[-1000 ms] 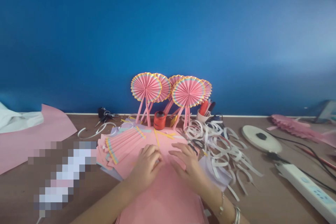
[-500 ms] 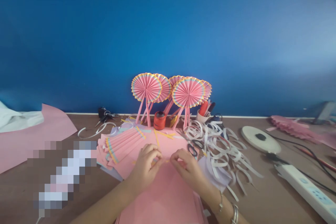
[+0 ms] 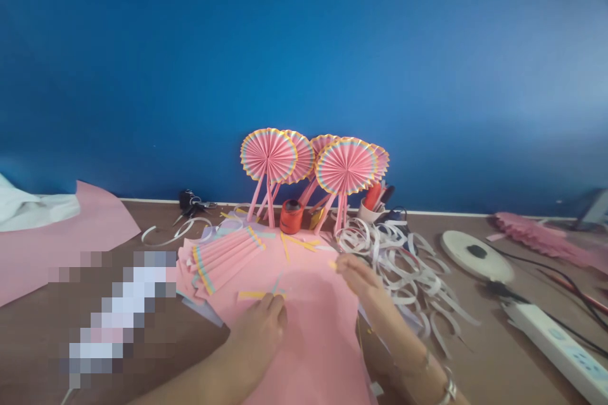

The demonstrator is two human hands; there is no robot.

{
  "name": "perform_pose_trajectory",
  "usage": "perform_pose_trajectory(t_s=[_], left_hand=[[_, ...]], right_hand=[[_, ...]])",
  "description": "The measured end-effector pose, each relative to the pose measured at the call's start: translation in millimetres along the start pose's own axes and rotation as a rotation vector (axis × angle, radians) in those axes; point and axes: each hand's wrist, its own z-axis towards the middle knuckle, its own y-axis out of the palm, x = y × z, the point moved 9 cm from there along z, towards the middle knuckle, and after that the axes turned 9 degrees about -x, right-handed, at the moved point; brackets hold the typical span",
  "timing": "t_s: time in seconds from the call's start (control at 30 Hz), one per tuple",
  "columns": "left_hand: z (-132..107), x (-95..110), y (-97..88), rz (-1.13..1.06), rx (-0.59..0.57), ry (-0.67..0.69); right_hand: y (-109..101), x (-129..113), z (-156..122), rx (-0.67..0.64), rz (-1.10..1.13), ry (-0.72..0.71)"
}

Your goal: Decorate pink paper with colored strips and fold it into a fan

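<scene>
A large pink paper sheet (image 3: 308,329) lies in front of me on the brown table (image 3: 494,354). My left hand (image 3: 259,332) rests on the sheet with fingers curled, fingertips near a short yellow strip (image 3: 251,295). My right hand (image 3: 358,275) is at the sheet's far right edge, fingers pinched on a small yellow bit (image 3: 333,264). A stack of folded pink pleated papers (image 3: 221,259) with coloured edges lies left of the sheet.
Several finished pink paper fans (image 3: 342,168) stand against the blue wall beside a red tape roll (image 3: 291,216) and a pen cup (image 3: 369,209). Curled white paper strips (image 3: 403,259) pile at right. A white round lamp base (image 3: 475,254), power strip (image 3: 560,345), keys (image 3: 190,204) and pink paper (image 3: 61,234) lie around.
My hands have moved apart: the right hand went up and right to the sheet's edge, the left hand drew back toward me. A yellow strip now lies uncovered on the sheet.
</scene>
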Motion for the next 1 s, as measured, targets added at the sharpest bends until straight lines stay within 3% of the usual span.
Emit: perform_pose_trajectory(t_s=[0.1, 0.23, 0.4, 0.7, 1.0], left_hand=[[-4.2, 0.2, 7.1, 0.02, 0.063, -0.027], [-8.2, -2.2, 1.0, -0.011, 0.137, -0.037], [-10.2, -1.3, -9.1, -0.049, 0.182, 0.023], [-7.5, -7.2, -0.8, -0.18, 0.139, 0.023], [-9.6, -8.7, -2.9, -0.217, 0.168, 0.027]], right_hand=[[46.6, -14.5, -3.4, -0.182, -0.357, -0.137], [76.2, -7.3, -1.2, -0.272, -0.644, -0.079], [81.8, 0.6, 6.2, -0.32, -0.761, -0.024], [88.8, 8.1, 11.4, -0.351, -0.823, 0.04], [88.4, 8.0, 12.5, -0.341, -0.85, 0.041]])
